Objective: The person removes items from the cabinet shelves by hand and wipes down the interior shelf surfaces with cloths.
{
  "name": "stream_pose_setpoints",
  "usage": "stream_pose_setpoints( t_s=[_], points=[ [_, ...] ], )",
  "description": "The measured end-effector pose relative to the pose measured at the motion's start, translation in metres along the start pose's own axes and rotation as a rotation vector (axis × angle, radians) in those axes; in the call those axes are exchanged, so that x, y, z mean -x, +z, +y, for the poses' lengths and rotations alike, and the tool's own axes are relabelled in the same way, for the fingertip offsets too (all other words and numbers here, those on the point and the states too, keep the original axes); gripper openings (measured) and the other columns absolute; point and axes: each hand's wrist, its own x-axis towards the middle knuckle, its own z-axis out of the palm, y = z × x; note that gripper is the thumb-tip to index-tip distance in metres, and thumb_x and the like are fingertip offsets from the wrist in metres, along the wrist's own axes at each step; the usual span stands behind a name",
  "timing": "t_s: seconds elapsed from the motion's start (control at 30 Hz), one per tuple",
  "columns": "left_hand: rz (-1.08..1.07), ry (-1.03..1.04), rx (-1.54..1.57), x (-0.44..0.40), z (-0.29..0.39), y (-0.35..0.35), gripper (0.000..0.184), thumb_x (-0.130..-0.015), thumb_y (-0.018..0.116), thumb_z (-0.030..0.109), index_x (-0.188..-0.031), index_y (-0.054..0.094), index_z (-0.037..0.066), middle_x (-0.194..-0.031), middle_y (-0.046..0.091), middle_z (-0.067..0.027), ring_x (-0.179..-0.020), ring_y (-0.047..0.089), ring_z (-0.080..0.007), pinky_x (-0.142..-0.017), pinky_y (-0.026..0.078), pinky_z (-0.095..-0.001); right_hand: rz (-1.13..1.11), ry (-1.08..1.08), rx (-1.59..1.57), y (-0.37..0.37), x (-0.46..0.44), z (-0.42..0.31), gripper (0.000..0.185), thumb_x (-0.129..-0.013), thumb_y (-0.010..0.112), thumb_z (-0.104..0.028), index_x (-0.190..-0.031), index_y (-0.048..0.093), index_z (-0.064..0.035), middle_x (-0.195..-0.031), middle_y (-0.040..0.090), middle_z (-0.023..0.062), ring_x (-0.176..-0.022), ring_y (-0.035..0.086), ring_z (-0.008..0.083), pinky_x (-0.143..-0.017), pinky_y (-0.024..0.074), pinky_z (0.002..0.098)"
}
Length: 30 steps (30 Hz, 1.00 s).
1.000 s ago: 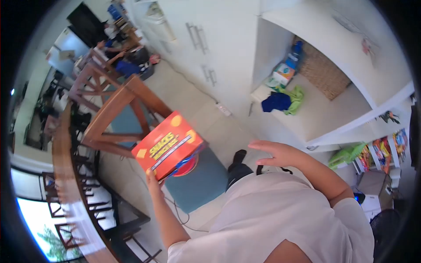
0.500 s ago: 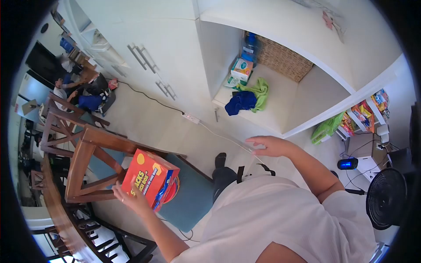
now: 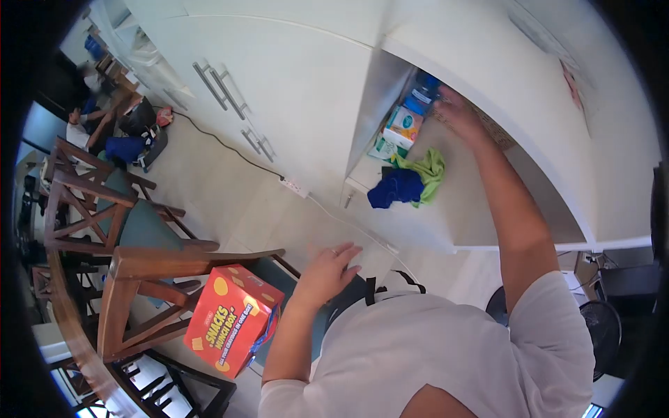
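Note:
Inside the open cabinet shelf, my right hand [image 3: 460, 117] reaches in beside a blue plastic bottle [image 3: 421, 94], fingers stretched toward it and slightly blurred. Whether they touch the bottle I cannot tell. A white-and-orange box [image 3: 403, 127] stands in front of the bottle, with a green-and-white pack [image 3: 385, 149] beside it. A dark blue cloth [image 3: 396, 189] and a lime green cloth [image 3: 431, 171] lie near the shelf's front edge. My left hand [image 3: 327, 273] is open and holds nothing, above the chair seat. To its left, a red snacks box [image 3: 233, 320] rests tilted on the chair.
Wooden chairs [image 3: 122, 272] with green seats stand along a table edge [image 3: 73, 313] on the left. A power strip [image 3: 295, 187] and its cords cross the floor. A black fan [image 3: 601, 334] is at right. Another person [image 3: 80, 131] sits at the far left.
My right hand has moved up and forward into the cabinet, to the bottle. My left hand has left the red snacks box and moved right. The view has shifted.

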Motion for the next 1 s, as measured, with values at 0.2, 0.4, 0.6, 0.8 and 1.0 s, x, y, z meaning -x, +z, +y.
stream_pose_setpoints(
  t_s=[0.2,0.4,0.6,0.8,1.0],
  points=[
    [0.008,-0.122,-0.063,-0.001,-0.017,-0.009,0.039,-0.083,0.061,0.022,-0.119,0.053,0.009,-0.121,0.055,-0.0150,-0.102,0.055,-0.0352,-0.089,0.044,-0.0409,0.160,0.177,0.548,-0.010,-0.085,0.048,0.050,-0.085,0.061,-0.024,-0.129,0.046,-0.0071,-0.122,0.053,0.0112,-0.111,0.050,0.0190,-0.095,0.0378,0.0333],
    [0.021,-0.146,-0.054,-0.007,-0.027,-0.013,0.040,-0.084,0.060,0.025,-0.120,0.053,0.009,-0.123,0.053,-0.0153,-0.102,0.055,-0.0358,-0.088,0.044,-0.0415,0.180,0.229,0.659,0.002,-0.099,0.066,0.047,-0.084,0.061,-0.019,-0.127,0.048,-0.0062,-0.121,0.054,0.0112,-0.110,0.051,0.0191,-0.095,0.0383,0.0332],
    [-0.014,-0.109,-0.025,-0.021,-0.010,-0.014,0.039,-0.084,0.059,0.024,-0.120,0.053,0.010,-0.122,0.054,-0.0157,-0.102,0.055,-0.0361,-0.088,0.044,-0.0417,0.332,0.148,0.617,-0.004,-0.080,0.079,0.045,-0.083,0.062,-0.014,-0.125,0.049,-0.0052,-0.119,0.055,0.0112,-0.110,0.051,0.0193,-0.094,0.0389,0.0331],
    [-0.010,-0.045,0.032,-0.011,0.008,0.006,0.035,-0.084,0.059,0.023,-0.116,0.055,0.011,-0.120,0.055,-0.0157,-0.101,0.055,-0.0357,-0.086,0.045,-0.0415,0.600,-0.022,0.489,-0.028,-0.050,0.084,0.042,-0.082,0.062,-0.010,-0.122,0.051,-0.0042,-0.118,0.056,0.0112,-0.110,0.052,0.0194,-0.094,0.0394,0.0329],
    [0.034,-0.007,0.162,0.002,0.027,0.031,0.038,-0.085,0.058,0.024,-0.121,0.053,0.013,-0.127,0.050,-0.0160,-0.105,0.054,-0.0351,-0.088,0.045,-0.0413,0.788,-0.249,0.307,-0.045,0.011,0.072,0.041,-0.081,0.062,-0.005,-0.120,0.052,-0.0033,-0.116,0.057,0.0113,-0.109,0.052,0.0195,-0.094,0.0399,0.0328]
  ],
)
